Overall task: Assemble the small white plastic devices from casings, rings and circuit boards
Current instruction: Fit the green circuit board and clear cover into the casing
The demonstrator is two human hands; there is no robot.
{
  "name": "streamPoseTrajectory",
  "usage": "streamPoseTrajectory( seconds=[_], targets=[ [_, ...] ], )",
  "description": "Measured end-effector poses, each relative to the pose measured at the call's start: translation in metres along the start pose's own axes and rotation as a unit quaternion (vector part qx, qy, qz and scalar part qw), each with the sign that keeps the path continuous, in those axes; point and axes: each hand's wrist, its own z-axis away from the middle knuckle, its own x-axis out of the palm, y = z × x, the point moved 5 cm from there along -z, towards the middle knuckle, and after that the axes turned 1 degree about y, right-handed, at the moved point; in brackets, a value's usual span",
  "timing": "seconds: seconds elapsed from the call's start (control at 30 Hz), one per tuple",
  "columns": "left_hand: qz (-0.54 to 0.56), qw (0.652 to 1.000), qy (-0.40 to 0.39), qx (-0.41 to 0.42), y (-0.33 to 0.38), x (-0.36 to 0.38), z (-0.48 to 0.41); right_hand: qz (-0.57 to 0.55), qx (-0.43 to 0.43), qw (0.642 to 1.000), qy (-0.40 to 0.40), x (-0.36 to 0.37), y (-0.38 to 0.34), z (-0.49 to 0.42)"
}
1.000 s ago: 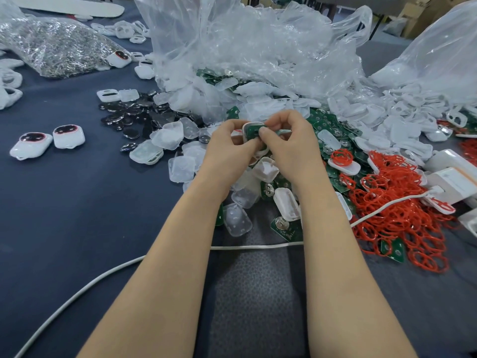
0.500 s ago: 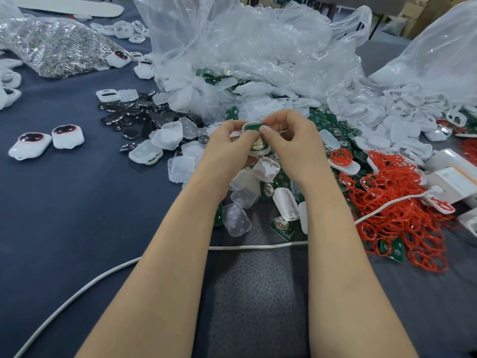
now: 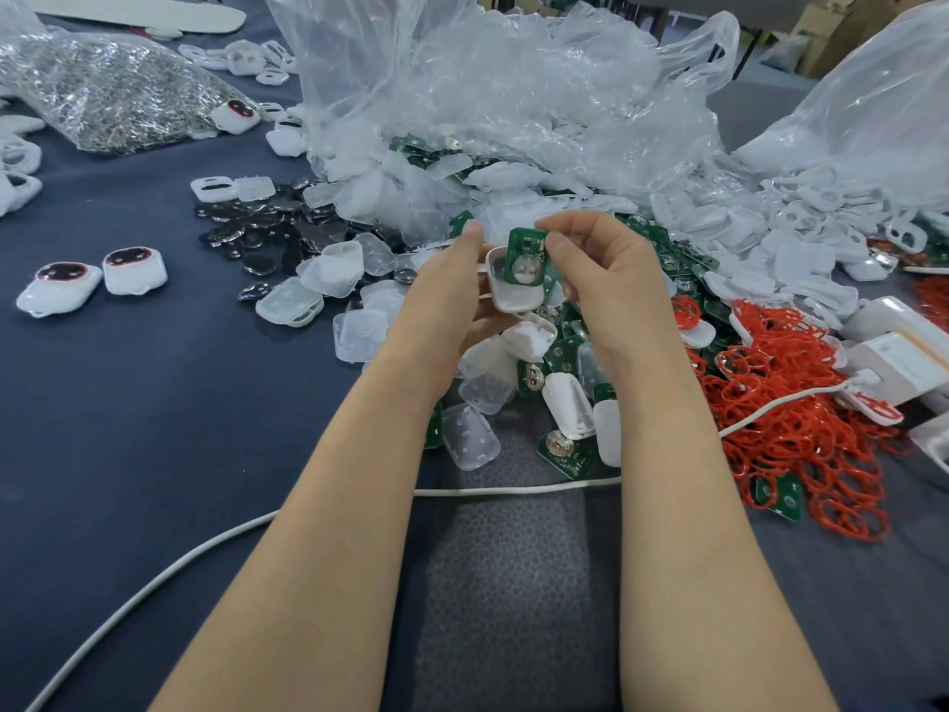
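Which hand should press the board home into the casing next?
Right. The right hand pinches the small green circuit board by its upper corner, partly inside the white plastic casing. The left hand grips that casing from the side, so it likely just steadies.

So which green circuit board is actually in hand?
The circuit board pinched by the right hand, upright at the white casing the left hand holds; the other boards lie loose in the pile.

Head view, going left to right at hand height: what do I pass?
Finished devices → black discs → left hand holding casing → circuit board → right hand → red rings → white box.
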Motion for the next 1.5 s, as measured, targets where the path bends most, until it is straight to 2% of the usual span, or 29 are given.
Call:
streamPoseTrajectory(
  seconds=[0.37,1.07,1.5],
  targets=[
    [-0.019,1.000,0.000,0.009,0.000,-0.001,-0.002,0.082,-0.019,0.996,-0.029,0.007,0.001,0.000],
    [-0.025,0.999,0.000,0.032,0.000,-0.003,-0.003,0.103,-0.012,0.994,-0.023,0.009,0.001,0.000],
    [-0.036,0.999,0.007,0.032,0.002,-0.003,0.001,0.214,-0.030,0.976,-0.003,0.010,0.007,-0.002]
  ],
)
